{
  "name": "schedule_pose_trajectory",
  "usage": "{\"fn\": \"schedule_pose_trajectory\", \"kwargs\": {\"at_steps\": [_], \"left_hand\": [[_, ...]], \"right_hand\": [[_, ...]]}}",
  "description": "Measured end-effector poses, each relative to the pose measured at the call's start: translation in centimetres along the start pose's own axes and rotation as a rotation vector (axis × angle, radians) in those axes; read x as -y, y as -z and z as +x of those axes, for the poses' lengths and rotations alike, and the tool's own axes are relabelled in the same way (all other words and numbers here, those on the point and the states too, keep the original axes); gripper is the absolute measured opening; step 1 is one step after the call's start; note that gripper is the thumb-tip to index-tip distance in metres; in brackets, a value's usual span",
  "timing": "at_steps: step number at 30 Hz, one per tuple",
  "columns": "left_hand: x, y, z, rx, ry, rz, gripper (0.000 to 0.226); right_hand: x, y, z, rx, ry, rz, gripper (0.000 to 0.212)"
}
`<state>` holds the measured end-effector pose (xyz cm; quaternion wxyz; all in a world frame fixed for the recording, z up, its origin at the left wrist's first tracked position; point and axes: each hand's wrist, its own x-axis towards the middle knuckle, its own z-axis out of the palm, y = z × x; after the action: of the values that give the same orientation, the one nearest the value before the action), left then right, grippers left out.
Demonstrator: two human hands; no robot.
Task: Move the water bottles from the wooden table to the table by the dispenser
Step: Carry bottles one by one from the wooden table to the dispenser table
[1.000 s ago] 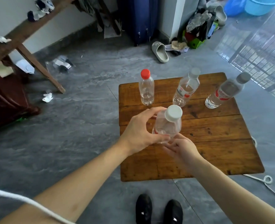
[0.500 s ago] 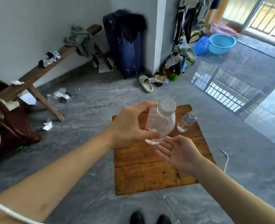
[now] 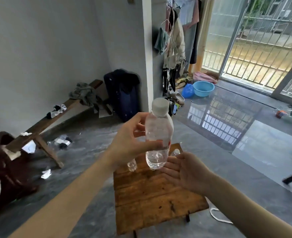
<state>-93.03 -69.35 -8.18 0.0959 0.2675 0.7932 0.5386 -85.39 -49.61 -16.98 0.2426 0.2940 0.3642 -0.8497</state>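
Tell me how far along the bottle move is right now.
Done: nothing visibly delivered; the dispenser table is out of view. In hand: the left hand grips one white-capped bottle lifted above the wooden table; the right hand waits open beneath it. Left: at least two partly hidden bottles, one behind the left hand, another behind the right.

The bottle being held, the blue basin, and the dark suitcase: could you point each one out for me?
Held bottle (image 3: 159, 134): head view, on its clear body above the water.
Blue basin (image 3: 203, 88): head view, on its outer wall.
Dark suitcase (image 3: 124, 102): head view, on its front panel.
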Motion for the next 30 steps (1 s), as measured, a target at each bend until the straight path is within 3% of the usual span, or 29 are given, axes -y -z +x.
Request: {"fn": "schedule_pose_trajectory", "kwargs": {"at_steps": [14, 30], "left_hand": [[-8.4, -2.0, 1.3, 0.070, -0.175, -0.056, 0.065], [-14.1, -10.6, -2.4, 0.466, -0.456, -0.115, 0.058]], "right_hand": [[0.5, -0.3, -9.5, -0.040, 0.212, 0.098, 0.046], [-8.4, 4.0, -20.4, -0.301, 0.467, 0.371, 0.041]]}}
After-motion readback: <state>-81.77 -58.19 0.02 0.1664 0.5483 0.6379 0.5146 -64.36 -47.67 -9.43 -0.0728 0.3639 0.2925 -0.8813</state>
